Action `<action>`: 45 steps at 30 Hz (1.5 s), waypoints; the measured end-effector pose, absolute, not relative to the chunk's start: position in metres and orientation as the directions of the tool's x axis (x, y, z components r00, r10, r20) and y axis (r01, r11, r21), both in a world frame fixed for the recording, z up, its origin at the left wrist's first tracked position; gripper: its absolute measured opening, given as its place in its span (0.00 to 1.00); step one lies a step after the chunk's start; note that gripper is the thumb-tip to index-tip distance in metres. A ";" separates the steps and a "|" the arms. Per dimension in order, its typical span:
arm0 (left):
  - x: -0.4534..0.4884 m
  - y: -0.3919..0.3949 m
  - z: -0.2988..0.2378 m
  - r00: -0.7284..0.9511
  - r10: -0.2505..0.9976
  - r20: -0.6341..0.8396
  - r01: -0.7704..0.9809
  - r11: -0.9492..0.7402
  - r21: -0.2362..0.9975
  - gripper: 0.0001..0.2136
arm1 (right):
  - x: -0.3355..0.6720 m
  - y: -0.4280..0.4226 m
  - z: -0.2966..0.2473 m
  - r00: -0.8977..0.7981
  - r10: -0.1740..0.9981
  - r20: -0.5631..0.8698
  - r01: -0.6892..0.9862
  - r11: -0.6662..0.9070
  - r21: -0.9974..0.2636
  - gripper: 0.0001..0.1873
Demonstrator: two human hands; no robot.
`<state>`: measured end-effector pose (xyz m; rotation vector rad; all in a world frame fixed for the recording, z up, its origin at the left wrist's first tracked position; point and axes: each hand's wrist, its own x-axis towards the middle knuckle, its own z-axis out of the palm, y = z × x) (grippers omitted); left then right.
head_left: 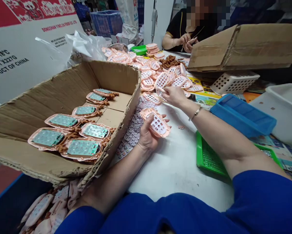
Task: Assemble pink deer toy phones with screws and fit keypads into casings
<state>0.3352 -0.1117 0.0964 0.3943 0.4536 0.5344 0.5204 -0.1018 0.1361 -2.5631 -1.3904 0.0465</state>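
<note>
My left hand (147,135) holds a pink plastic toy shell (158,124) with a white, hole-filled inset, its thumb across the near side. Farther forward, my right hand (174,95) is at the near edge of a heap of similar shells (161,79). Its fingers are closed on a light-coloured piece (160,92), apparently another shell, partly hidden by the fingers. To the left, a cardboard box (116,76) holds several pink shells fitted with green circuit boards (83,148) and brown parts. A sheet of small round prints (130,135) lies between box and left hand.
A co-worker (184,35) handles something across the table. To the right are a blue bin (243,113), a green basket (209,159), a white container (282,110) and a tilted cardboard box (245,48). More pink pieces (48,208) fill a container at lower left.
</note>
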 end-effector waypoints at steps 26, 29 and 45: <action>0.336 -0.105 0.095 0.802 0.532 -0.270 -0.425 0.827 0.368 0.21 | 0.509 -0.067 0.111 0.522 0.851 0.055 0.824 -0.486 -0.293 0.05; 0.337 -0.104 0.094 0.776 0.573 -0.263 -0.468 0.803 0.368 0.21 | 0.506 -0.083 0.128 0.560 0.822 0.103 0.806 -0.511 -0.298 0.06; 0.331 -0.106 0.102 0.838 0.497 -0.226 -0.415 0.848 0.328 0.13 | 0.403 -0.179 0.169 0.077 0.945 0.318 0.947 0.030 -0.320 0.12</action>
